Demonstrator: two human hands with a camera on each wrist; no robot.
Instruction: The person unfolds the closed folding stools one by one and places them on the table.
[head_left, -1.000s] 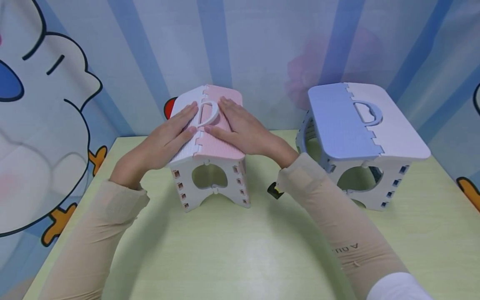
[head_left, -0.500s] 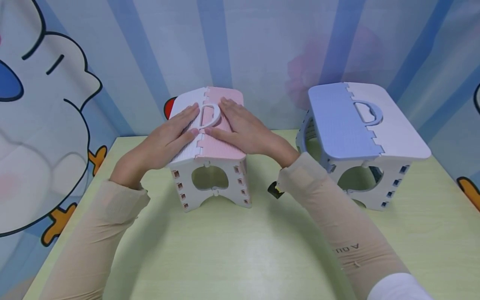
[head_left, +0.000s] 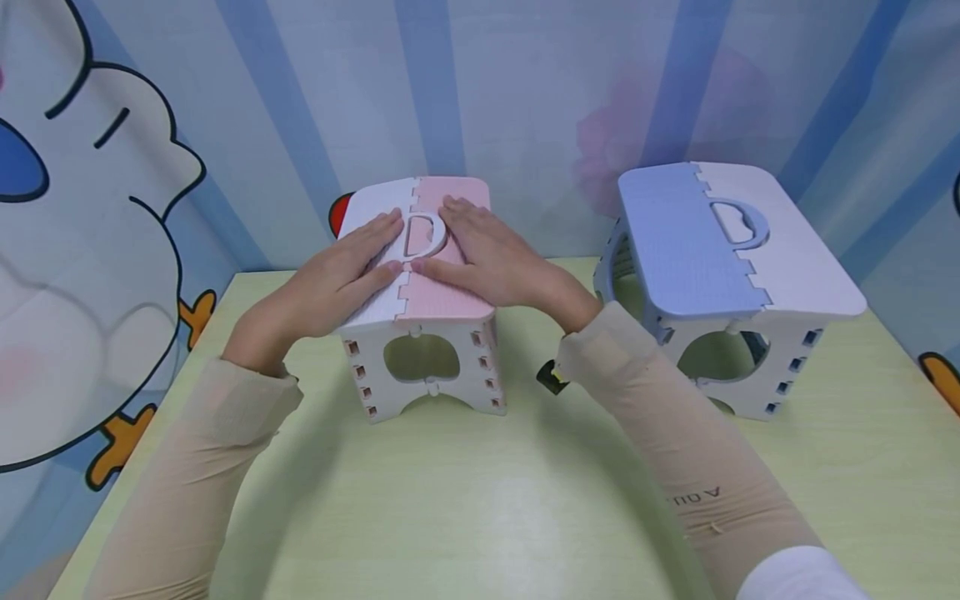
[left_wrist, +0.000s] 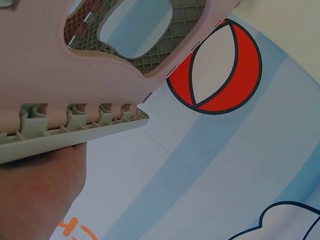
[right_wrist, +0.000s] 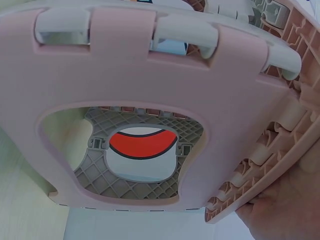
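Observation:
A small folding step stool stands upright on its legs, its top half white and half pink. My left hand lies with extended fingers on the white half. On the pink half, the extended fingers of my right hand press down. Between the hands lies the white loop handle, at the centre seam. In the left wrist view, a pink side panel meets the underside of the top, beside part of the left hand. The right wrist view shows another pink side panel and part of the right hand.
A larger blue-and-white folding stool stands unfolded to the right on the pale green table. A small black object lies by the right sleeve. Behind hangs a blue striped cartoon backdrop.
The pink-and-white stool's top has gone from slightly peaked at the seam to flatter, and its legs have spread a little. Both hands have stayed on it.

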